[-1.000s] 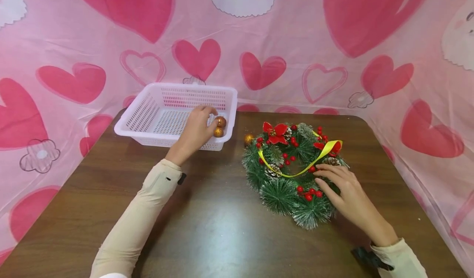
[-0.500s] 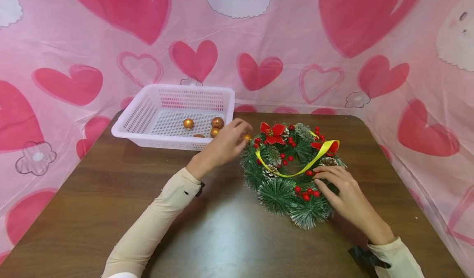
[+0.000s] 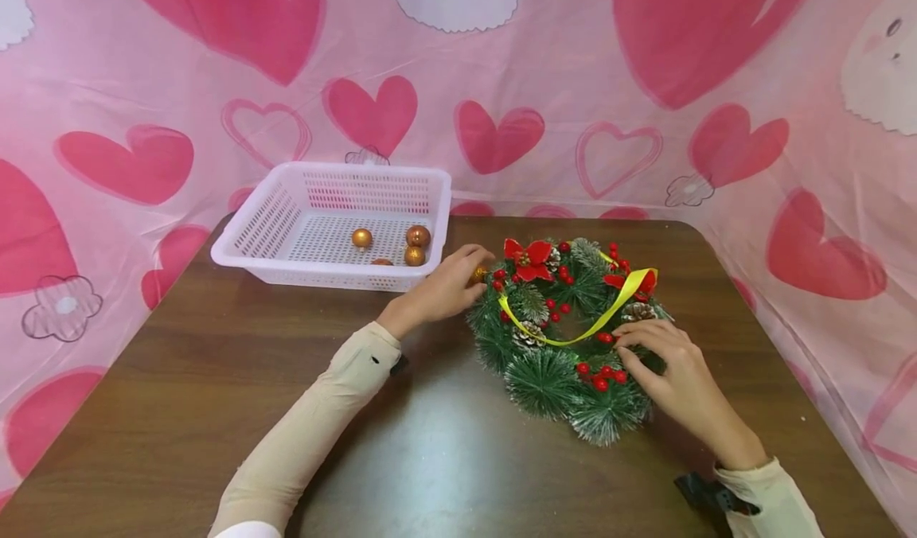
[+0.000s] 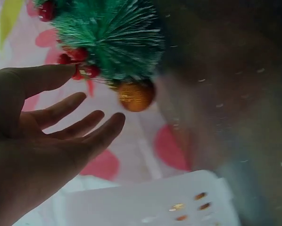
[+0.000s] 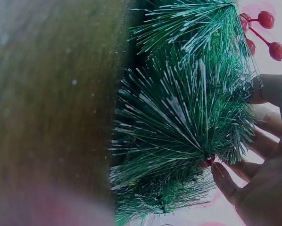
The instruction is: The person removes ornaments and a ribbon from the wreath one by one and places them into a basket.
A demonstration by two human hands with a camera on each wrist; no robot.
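A green Christmas wreath [image 3: 544,379] with red berries, pinecones, red flowers and a yellow ribbon lies on the table. My left hand [image 3: 451,285] is at its far left edge, beside a gold ball ornament [image 3: 478,274]. In the left wrist view, the fingers are loosely bent; a fingertip [image 4: 117,118] is near but apart from the ball [image 4: 136,96], and the thumb is by red berries [image 4: 89,70]. My right hand [image 3: 677,371] rests on the wreath's right side. In the right wrist view, its fingers reach into the needles [image 5: 178,108], which hide some fingertips.
A white plastic basket [image 3: 325,274] stands at the back left of the brown table [image 3: 430,458]. Inside are several gold and copper ball ornaments, including one gold ball [image 3: 361,238]. A pink heart-patterned cloth [image 3: 552,60] hangs behind the table.
My left hand has moved right from the basket to the ball at the wreath's left edge, leaving the balls in the basket exposed. My right hand has stayed on the wreath.
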